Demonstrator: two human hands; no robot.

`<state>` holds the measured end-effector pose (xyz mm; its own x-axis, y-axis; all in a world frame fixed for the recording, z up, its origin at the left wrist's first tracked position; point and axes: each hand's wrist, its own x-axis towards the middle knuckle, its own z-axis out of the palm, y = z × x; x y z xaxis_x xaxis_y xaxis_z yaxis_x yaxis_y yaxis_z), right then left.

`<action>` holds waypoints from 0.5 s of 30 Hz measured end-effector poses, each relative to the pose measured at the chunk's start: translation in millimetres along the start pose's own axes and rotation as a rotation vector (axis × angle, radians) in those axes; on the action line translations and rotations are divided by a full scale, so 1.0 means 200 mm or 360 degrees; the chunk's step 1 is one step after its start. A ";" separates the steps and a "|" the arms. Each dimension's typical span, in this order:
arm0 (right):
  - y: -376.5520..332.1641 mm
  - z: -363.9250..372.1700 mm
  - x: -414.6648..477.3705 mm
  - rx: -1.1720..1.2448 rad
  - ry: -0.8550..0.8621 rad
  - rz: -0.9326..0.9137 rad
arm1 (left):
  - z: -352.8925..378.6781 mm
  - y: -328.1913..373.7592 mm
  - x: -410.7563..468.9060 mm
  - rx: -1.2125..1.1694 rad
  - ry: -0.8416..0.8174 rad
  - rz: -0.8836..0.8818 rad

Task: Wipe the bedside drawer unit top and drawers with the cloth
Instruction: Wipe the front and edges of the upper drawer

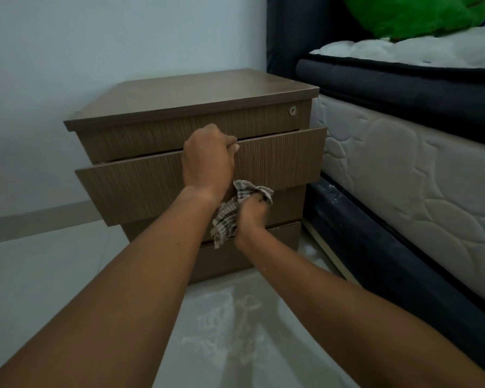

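Note:
A brown wood-grain bedside drawer unit (196,93) stands against the wall beside the bed. Its second drawer (286,161) is pulled out a little. My left hand (207,161) grips the top edge of that drawer front, fingers curled over it. Just below, my right hand (252,214) is closed on a checked cloth (227,217), held against the front of the drawer beneath the open one. The cloth hangs down to the left of my right wrist. The lower drawers are partly hidden by my arms.
A bed with a white quilted mattress (403,163) and dark frame (375,247) stands close on the right. A green soft object (412,15) lies on the bed. A pale wall (67,51) is behind, glossy tile floor (39,275) to the left and in front.

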<state>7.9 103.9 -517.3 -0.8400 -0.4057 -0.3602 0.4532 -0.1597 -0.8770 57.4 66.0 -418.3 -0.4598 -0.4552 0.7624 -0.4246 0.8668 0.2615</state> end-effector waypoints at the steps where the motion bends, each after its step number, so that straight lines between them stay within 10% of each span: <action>1: 0.02 -0.02 -0.01 -0.0055 -0.0090 -0.0033 | 0.00 -0.01 0.00 0.0006 0.0002 0.0010; 6: 0.01 -0.23 0.02 -0.0610 -0.0395 -0.0249 | 0.01 -0.05 0.05 -0.0035 -0.0124 -0.0015; 15: -0.10 -0.39 0.15 -0.0544 0.0278 -0.0717 | 0.14 -0.27 -0.48 0.0256 -0.0050 0.0185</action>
<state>-50.6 165.7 -535.4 -0.9773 -0.2061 0.0496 -0.0567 0.0288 -0.9980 101.8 57.9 -523.0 -0.5360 -0.3625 0.7624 -0.4855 0.8712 0.0730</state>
